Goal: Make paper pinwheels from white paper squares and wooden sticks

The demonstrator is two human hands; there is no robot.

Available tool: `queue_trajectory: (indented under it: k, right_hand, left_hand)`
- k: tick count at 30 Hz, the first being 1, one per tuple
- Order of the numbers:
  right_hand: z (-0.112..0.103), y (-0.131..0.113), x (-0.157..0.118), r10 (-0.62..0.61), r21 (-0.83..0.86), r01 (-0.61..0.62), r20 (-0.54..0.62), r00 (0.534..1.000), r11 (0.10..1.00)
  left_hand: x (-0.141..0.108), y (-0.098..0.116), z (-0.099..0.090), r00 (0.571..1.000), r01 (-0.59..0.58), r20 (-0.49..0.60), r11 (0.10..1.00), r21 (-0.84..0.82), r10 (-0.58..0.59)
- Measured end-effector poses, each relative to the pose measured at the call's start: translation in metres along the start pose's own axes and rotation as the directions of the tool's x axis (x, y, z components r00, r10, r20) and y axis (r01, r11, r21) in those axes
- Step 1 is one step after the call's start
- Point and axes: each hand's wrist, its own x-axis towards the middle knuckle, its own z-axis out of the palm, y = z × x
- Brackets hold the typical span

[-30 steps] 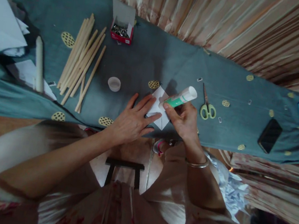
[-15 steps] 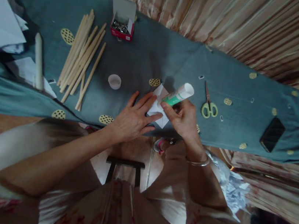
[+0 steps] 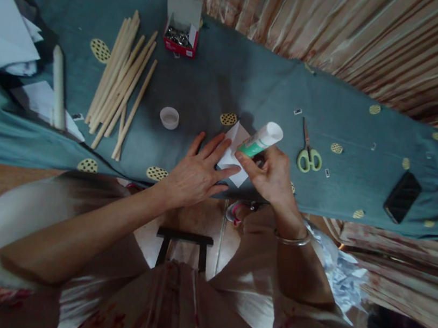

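Observation:
A small piece of folded white paper (image 3: 236,132) lies on the teal cloth between my hands. My left hand (image 3: 197,174) rests with spread fingers, their tips pressing on the paper's left side. Wrapped round a green and white glue stick (image 3: 261,140), my right hand (image 3: 272,174) tilts its lower end down to the paper. The glue tip itself is hidden by my fingers. A small white cap (image 3: 169,118) stands to the left, apart from both hands.
Green-handled scissors (image 3: 308,157) lie right of my right hand, with a black phone (image 3: 402,197) beyond. Several rolled paper sticks (image 3: 122,80) lie at left, near a red box (image 3: 180,44) of metal clips. White sheets (image 3: 6,25) are piled at far left.
My right hand and the glue stick have shifted very slightly over the paper. My left hand stays in place; the whole view has moved a little.

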Motion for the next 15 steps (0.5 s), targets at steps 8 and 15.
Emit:
queue_trajectory:
  k: [8,15]
  right_hand:
    - [-0.0021,0.004,-0.0021,0.001,-0.01,-0.001,-0.006,1.0,1.0]
    - [-0.004,0.0049,-0.0032,0.002,-0.018,-0.002,-0.004,1.0,1.0]
  left_hand:
    - [-0.0003,-0.0006,0.0007,1.0,0.0,-0.008,1.0,-0.006,0.0]
    - [0.0004,0.0004,-0.0015,1.0,0.002,0.011,1.0,0.019,-0.002]
